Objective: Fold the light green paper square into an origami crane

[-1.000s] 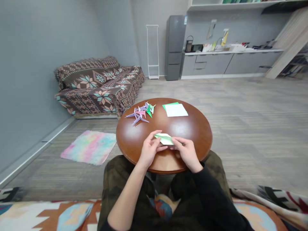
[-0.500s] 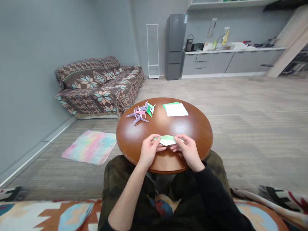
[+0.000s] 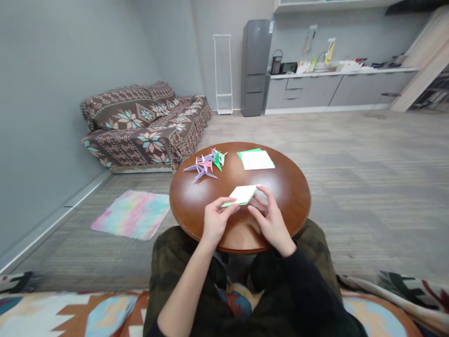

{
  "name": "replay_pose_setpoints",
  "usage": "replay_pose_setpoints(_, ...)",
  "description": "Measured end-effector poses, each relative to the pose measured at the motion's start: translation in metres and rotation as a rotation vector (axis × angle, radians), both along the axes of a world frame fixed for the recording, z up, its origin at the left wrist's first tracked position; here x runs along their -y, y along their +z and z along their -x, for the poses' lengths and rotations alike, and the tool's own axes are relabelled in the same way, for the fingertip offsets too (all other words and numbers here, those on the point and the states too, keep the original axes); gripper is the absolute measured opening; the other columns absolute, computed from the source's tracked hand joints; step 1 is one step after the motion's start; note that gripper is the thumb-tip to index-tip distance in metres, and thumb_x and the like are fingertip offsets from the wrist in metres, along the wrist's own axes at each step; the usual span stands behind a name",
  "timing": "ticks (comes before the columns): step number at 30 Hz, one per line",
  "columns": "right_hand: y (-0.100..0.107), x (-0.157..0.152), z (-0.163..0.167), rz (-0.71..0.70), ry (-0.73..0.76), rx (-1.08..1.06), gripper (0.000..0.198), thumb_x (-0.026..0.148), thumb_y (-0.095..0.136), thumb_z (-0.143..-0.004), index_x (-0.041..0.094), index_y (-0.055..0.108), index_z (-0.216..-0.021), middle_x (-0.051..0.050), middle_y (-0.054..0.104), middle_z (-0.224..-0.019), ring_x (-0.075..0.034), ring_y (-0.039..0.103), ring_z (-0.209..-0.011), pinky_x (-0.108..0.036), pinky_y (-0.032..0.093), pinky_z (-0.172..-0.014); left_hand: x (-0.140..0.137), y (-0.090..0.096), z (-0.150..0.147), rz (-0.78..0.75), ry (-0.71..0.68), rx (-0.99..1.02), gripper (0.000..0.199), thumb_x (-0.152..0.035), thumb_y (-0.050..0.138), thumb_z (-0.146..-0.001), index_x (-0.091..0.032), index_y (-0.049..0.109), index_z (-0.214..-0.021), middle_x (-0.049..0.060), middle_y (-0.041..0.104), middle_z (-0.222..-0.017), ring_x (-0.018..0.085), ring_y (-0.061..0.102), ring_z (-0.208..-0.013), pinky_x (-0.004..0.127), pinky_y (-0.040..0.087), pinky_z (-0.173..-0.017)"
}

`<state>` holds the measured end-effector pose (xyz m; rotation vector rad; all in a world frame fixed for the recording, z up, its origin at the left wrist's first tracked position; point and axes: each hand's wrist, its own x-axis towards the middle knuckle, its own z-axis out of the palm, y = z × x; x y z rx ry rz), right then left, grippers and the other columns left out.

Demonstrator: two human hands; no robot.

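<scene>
A folded piece of pale green and white paper is held above the near part of the round table. My left hand pinches its left corner between thumb and fingers. Close to the right end of the paper is my right hand, its thumb and fingers spread apart. The right index fingertip is at the paper's far right corner; whether it presses there I cannot tell. Several folded paper cranes, among them a purple one, a pink one and a green one, lie together at the far left of the table.
White and green paper sheets lie stacked at the far side of the brown round table. Beyond stand a covered sofa, a white rack and a grey fridge. A pastel rug is on the floor at left.
The folded paper has been turned and tilted, now showing a broad white diamond face. My right hand has loosened from its right end and its fingers have spread; my left hand keeps hold.
</scene>
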<state>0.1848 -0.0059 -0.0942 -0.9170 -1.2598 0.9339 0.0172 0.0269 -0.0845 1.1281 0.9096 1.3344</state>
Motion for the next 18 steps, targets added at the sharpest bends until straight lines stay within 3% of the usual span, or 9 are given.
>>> replay_pose_setpoints(5, 0.006, 0.002, -0.001, -0.039, 0.016, 0.093, 0.03, 0.03, 0.069, -0.089, 0.023, 0.064, -0.117, -0.008, 0.072, -0.118, -0.024, 0.071, -0.11, -0.041, 0.055, -0.102, 0.003, 0.002, 0.001, -0.046, -0.058, -0.065, 0.022, -0.03, 0.084, -0.072, -0.015, 0.079, -0.087, 0.007, 0.078, -0.086, 0.022, 0.074, -0.082, 0.037, 0.061, -0.087)
replay_pose_setpoints(9, 0.007, 0.001, -0.006, -0.025, -0.012, 0.03, 0.014, 0.03, 0.078, -0.081, 0.021, 0.072, -0.091, -0.005, 0.073, -0.094, -0.022, 0.071, -0.092, -0.036, 0.058, -0.089, 0.006, 0.006, 0.003, -0.081, -0.098, -0.131, 0.018, -0.031, 0.082, -0.074, -0.016, 0.078, -0.083, 0.006, 0.076, -0.079, 0.021, 0.072, -0.075, 0.034, 0.059, -0.08)
replay_pose_setpoints(14, 0.007, 0.003, -0.007, 0.025, -0.071, 0.031, 0.015, 0.033, 0.082, -0.076, 0.02, 0.074, -0.076, -0.003, 0.074, -0.076, -0.021, 0.069, -0.074, -0.034, 0.057, -0.075, 0.007, 0.011, 0.003, -0.17, -0.077, -0.252, 0.015, -0.03, 0.08, -0.075, -0.016, 0.076, -0.076, 0.005, 0.074, -0.076, 0.018, 0.066, -0.072, 0.028, 0.052, -0.072)
replay_pose_setpoints(18, 0.008, 0.004, -0.007, 0.031, -0.082, 0.036, 0.018, 0.033, 0.084, -0.072, 0.02, 0.075, -0.081, -0.004, 0.075, -0.083, -0.021, 0.069, -0.076, -0.033, 0.057, -0.074, 0.007, 0.012, 0.005, -0.179, -0.11, -0.277, 0.014, -0.03, 0.076, -0.078, -0.016, 0.074, -0.075, 0.003, 0.071, -0.072, 0.017, 0.063, -0.067, 0.026, 0.049, -0.067)
